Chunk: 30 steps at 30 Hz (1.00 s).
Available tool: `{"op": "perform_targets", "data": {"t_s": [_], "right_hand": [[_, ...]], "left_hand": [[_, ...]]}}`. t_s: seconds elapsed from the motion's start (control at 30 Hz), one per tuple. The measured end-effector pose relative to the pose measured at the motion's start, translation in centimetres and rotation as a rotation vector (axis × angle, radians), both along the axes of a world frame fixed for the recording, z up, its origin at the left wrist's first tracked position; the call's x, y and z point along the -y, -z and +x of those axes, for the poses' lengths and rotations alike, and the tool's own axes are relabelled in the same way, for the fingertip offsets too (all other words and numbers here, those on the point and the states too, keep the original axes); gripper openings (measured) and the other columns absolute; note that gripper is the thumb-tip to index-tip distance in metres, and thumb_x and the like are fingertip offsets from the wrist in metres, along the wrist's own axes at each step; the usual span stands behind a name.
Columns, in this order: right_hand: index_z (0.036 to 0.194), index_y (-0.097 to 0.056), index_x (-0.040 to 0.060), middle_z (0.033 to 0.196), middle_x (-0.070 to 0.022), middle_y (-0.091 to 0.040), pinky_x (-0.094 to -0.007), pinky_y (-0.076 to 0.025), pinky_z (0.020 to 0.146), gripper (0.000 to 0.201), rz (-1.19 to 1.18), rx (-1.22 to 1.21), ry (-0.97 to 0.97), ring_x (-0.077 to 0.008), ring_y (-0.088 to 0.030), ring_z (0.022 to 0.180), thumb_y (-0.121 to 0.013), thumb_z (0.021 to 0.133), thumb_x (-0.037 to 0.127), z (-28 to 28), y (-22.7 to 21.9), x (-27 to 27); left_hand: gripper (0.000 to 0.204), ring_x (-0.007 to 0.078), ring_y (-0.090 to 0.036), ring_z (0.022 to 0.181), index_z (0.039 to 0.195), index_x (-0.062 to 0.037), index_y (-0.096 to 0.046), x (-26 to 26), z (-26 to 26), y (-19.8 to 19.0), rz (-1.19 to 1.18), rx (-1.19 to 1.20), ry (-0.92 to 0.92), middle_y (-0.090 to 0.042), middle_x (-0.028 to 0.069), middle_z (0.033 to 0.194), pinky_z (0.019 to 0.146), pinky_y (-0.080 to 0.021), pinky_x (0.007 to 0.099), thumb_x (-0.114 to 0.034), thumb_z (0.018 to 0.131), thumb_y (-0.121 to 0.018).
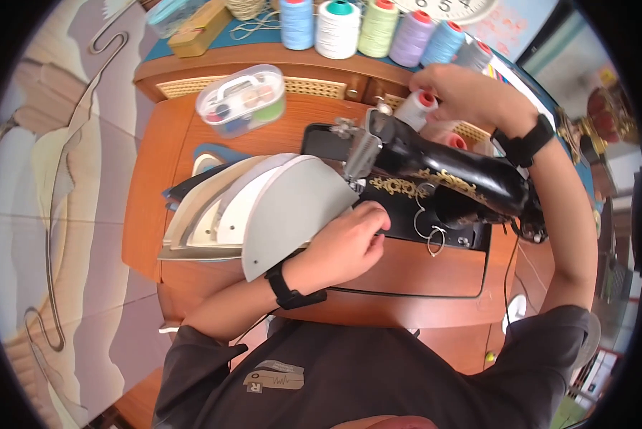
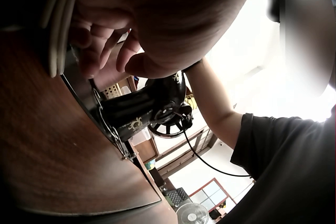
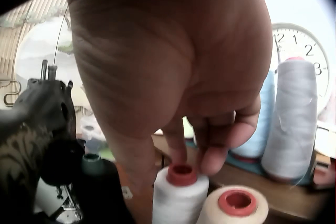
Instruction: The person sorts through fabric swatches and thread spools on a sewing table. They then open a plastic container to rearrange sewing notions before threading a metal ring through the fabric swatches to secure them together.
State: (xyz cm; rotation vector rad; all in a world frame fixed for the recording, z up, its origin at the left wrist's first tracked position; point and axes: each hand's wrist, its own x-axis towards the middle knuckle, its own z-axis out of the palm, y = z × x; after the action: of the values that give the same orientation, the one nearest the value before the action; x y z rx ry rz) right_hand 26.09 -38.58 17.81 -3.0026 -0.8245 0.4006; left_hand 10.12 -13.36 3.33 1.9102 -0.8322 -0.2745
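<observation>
My right hand (image 1: 471, 96) reaches behind the black sewing machine (image 1: 457, 168), thumb and fingers at the red-topped end of a white thread cone (image 1: 412, 111). In the right wrist view, the thumb lies along one side of this cone (image 3: 180, 200) and fingertips meet its red top. A cream cone (image 3: 233, 211) stands right beside it. My left hand (image 1: 346, 243) lies at the front of the machine bed, fingers loosely curled. Its wrist overlaps a large grey semicircular piece (image 1: 296, 207), the front one of several fanned grey, white and beige pieces (image 1: 203, 207).
More thread cones (image 1: 337, 32) line the raised shelf at the back, by a round clock (image 1: 453, 7). A clear handled box (image 1: 242, 100) sits on the wooden table (image 1: 149, 193) at back left. Two metal rings (image 1: 434, 236) rest on the machine's bed edge.
</observation>
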Motion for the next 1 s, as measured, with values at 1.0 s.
{"op": "perform_targets", "data": {"t_s": [1.0], "right_hand": [[0.113, -0.065, -0.0065, 0.091, -0.0211, -0.067, -0.0413, -0.053, 0.080, 0.042, 0.009, 0.214, -0.233, -0.0353, -0.066, 0.087, -0.065, 0.077, 0.016, 4.9, -12.4, -17.9]], "left_hand": [[0.015, 0.0380, -0.065, 0.088, 0.102, 0.0005, -0.060, -0.2, -0.1, 0.5, -0.047, -0.019, -0.032, -0.061, 0.0143, 0.115, 0.079, -0.054, 0.0468, -0.005, 0.089, -0.062]]}}
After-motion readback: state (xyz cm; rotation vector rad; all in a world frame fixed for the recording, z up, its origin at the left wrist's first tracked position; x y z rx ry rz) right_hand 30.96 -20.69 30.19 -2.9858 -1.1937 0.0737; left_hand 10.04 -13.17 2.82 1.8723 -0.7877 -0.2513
